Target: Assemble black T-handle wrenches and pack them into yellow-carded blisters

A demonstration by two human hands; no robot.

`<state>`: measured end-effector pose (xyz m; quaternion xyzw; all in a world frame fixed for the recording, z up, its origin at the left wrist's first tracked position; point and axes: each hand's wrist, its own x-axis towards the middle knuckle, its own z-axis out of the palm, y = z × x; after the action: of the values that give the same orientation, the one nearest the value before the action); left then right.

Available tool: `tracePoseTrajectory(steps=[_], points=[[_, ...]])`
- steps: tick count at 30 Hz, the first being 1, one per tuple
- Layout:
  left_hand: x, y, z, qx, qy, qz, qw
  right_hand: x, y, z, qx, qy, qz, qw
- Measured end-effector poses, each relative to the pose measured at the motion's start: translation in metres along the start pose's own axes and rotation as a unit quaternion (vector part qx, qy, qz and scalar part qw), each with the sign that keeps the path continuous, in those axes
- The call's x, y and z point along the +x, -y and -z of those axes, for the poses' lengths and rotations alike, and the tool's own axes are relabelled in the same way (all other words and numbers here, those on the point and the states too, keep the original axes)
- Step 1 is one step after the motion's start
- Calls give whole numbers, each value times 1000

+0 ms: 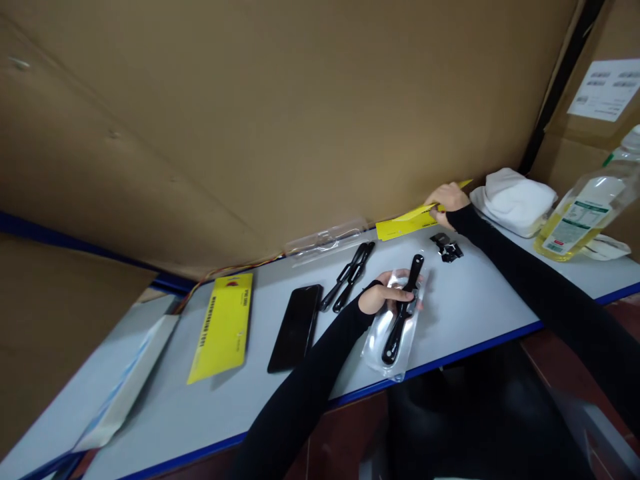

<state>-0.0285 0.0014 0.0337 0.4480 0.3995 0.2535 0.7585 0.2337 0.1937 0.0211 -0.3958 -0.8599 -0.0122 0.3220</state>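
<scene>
My left hand (387, 295) is closed on a clear plastic blister tray (376, 350) with a black spokeshave (399, 327) lying in it, the thumb across the tool's middle. At the back of the table my right hand (447, 198) grips the edge of a yellow printed card (414, 214), lifted above more yellow cards (395, 231). Two more black spokeshaves (356, 275) lie side by side left of my left hand. Small dark metal pieces (449, 249) are gathered below my right hand.
A black phone (295, 328) and another yellow card (225, 327) lie to the left. Clear blister trays (327, 239) rest along the cardboard wall (280, 120). At right are a white cloth bundle (517, 199) and a bottle of yellow liquid (575, 217). The table has a blue edge (480, 343).
</scene>
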Motion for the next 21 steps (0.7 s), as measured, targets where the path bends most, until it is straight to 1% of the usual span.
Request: tracePoseTrajectory(steps=[1,2,4,5,7,9,12,14,18,19,21], points=[[-2,-2,1,6,-2,-4,1000,-3,0,8,4,-25,4,1000],[-5,-4,3,9,-7,-11,1000,-7,3,15,0,-37,13,999],[-12,-8,7,13,-20,-23,999,-16,15,21,1,-17,47,999],[-16,-9,10,16,-22,-22,999,-20,22,22,7,6,69,998],[-23,-11,15,21,-18,-15,1000,-26,35,19,18,44,102,994],[-31,-14,19,29,-3,-2,1000,-28,40,16,10,52,109,993],[-37,-17,25,43,24,12,999,-27,29,14,-20,41,97,994],[-38,-19,29,49,49,15,997,-28,17,13,-36,16,106,994],[-36,-19,37,62,91,23,994,-30,-2,9,-61,-72,165,982],[-36,-18,38,64,95,23,993,-31,-5,7,-66,-86,177,978],[-35,-18,40,64,98,18,993,-31,-9,4,-69,-95,194,974]])
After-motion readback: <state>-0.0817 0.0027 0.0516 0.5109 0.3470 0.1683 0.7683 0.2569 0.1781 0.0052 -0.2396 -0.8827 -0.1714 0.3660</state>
